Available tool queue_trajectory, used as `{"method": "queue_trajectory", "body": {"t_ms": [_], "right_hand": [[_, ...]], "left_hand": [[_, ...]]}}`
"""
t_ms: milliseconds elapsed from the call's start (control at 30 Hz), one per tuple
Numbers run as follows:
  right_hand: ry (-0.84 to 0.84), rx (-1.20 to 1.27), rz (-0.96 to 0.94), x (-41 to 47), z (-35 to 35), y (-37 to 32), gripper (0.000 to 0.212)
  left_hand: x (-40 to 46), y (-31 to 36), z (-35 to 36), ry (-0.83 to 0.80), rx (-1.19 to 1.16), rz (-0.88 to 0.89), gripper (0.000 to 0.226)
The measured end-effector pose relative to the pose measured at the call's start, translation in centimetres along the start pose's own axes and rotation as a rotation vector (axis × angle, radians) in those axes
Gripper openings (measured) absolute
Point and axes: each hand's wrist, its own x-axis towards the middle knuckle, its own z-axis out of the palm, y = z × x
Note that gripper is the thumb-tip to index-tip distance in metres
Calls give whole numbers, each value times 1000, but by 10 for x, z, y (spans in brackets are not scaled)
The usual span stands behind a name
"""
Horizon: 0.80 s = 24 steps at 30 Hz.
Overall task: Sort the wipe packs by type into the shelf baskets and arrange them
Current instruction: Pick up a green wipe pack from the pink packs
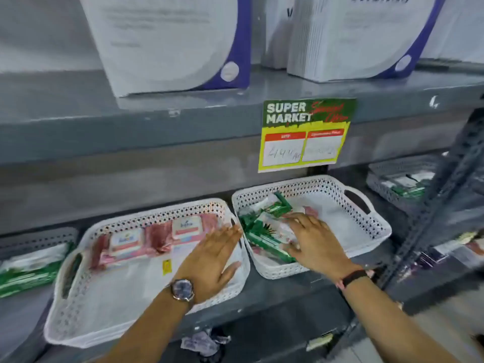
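We had both hands down at the shelf. Our right hand (313, 238) lay flat, fingers spread, on the heap of green wipe packs (264, 231) in the right basket (366, 221); it pressed on them, and we could not tell whether the fingers had closed on any one pack. Our left hand (214, 254) hovered open, holding nothing, over the right end of the left basket (78, 310), just beside the wall it shares a gap with.

The green packs were crowded into the left half of the right basket, their long axes running roughly from the front rim toward the back wall, some tilted against each other. A pink pack (310, 211) peeked out among them just beyond our right fingertips, so the right hand was plainly the nearer one for lifting it. Its proper company, the pink wipe packs (154, 241), lay in a row along the back of the left basket, to the left of the right basket.

The green packs leaning over the stray one seemed the main obstruction. A price sign (303, 134) hung above the right basket.
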Motion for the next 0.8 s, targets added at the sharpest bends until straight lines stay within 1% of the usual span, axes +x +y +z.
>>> {"method": "queue_trajectory", "body": {"t_ms": [33,67,100,133,200,267,400,500,600,700,800], "right_hand": [[-109,20,49,6,7,4,66],[-169,27,68,11,11,4,76],[-206,10,64,15,15,6,84],[-251,-4,71,17,20,7,89],[-258,-39,71,19,26,6,93],[-195,-67,84,20,28,6,92],[-48,-9,102,17,31,3,87],[9,-32,116,15,25,0,86],[88,-26,129,16,9,-7,85],[188,24,66,22,-12,-30,84],[218,136,-51,30,-25,-80,81]], "left_hand": [[3,0,13,-9,-27,3,62],[6,0,19,-48,-17,-2,64],[5,1,27,-59,-3,-7,64],[3,4,36,-123,2,-31,64],[-1,6,46,-147,9,-15,65],[-2,8,46,-141,2,-21,66],[-2,10,44,-123,16,-37,69],[-2,12,40,-140,11,-44,70],[-7,8,29,-116,11,-75,70],[-29,-8,9,-86,17,-149,67],[-78,-40,-19,-65,53,-271,63]]}}
